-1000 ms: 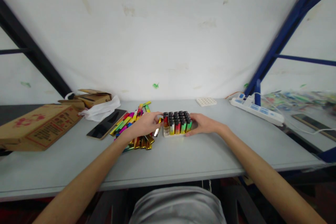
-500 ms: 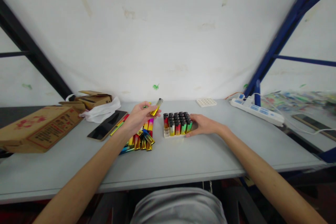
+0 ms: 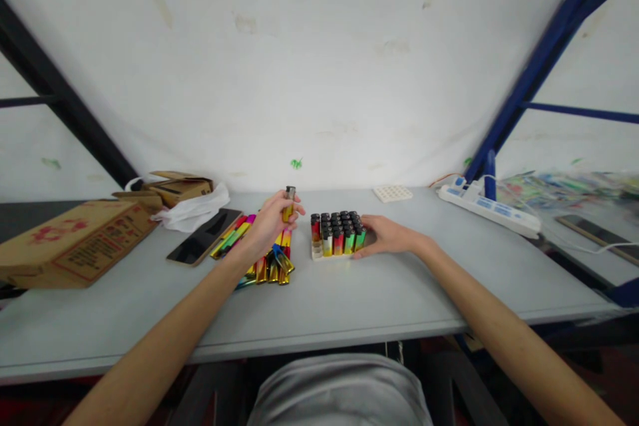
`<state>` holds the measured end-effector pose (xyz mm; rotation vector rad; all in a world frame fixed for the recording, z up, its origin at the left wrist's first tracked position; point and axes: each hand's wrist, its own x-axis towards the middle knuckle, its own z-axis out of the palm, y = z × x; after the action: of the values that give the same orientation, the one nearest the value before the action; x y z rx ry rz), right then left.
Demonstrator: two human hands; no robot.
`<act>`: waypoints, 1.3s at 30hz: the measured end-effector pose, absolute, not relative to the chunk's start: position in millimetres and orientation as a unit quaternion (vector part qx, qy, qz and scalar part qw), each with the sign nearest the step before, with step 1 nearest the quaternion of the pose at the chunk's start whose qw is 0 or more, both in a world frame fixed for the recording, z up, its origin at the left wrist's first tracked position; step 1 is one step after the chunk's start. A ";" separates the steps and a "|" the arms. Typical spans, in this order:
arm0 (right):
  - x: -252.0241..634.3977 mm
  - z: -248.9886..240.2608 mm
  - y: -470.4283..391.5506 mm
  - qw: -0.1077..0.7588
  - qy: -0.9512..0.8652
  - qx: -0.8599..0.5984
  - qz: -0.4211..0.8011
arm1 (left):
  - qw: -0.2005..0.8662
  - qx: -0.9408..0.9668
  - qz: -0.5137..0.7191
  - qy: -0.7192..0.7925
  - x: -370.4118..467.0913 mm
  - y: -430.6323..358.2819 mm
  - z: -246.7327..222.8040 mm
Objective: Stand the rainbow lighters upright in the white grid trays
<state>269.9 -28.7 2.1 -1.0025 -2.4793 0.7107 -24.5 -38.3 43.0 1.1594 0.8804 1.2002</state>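
A small workshop, by the look of its bare, hard-used fittings.
A long grey worktop (image 3: 389, 303) ran along a scuffed white wall (image 3: 319, 73), between a dark post (image 3: 74, 113) on one side and a blue metal frame (image 3: 529, 76) on the other. A multi-socket power strip (image 3: 499, 211), a printed cardboard box (image 3: 84, 239), a loose heap of shiny lighters (image 3: 273, 273) and a white tray (image 3: 318, 255) with more in rows pointed to a workplace rather than a home.

Soft, even light covers the wall (image 3: 319, 80) and table (image 3: 379, 306), with darkness underneath; wide-angle stretching marks the edges, and the plastic pile (image 3: 564, 193) at right blurs.
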 end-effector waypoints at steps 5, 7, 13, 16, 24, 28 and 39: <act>269.7 1.5 -27.2 0.181 -0.879 -0.365 0.249 | 0.614 0.470 0.510 0.376 -24.4 -38.5 43.9; 269.7 1.5 -26.7 0.178 -0.880 -0.367 0.246 | 0.624 0.474 0.496 0.375 -24.4 -38.6 43.8; 270.0 1.4 -26.0 0.172 -0.878 -0.374 0.244 | 0.651 0.487 0.467 0.348 -21.7 -40.8 42.8; 270.2 0.7 -25.5 0.171 -0.878 -0.374 0.243 | 0.652 0.491 0.467 0.340 -19.9 -42.9 42.9; 270.3 0.4 -26.2 0.184 -0.873 -0.369 0.259 | 0.639 0.538 0.454 0.311 -17.8 -47.3 45.0; 269.4 2.1 -28.1 0.188 -0.870 -0.369 0.268 | 0.537 0.634 0.450 0.328 -18.5 -48.1 46.4; 268.6 3.9 -29.2 0.192 -0.873 -0.363 0.264 | 0.171 0.869 0.283 0.370 -42.6 -38.9 44.0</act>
<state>268.6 -29.2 3.9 -1.0194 -2.4511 0.7406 -42.6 -38.9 44.0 2.4667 1.0496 0.8028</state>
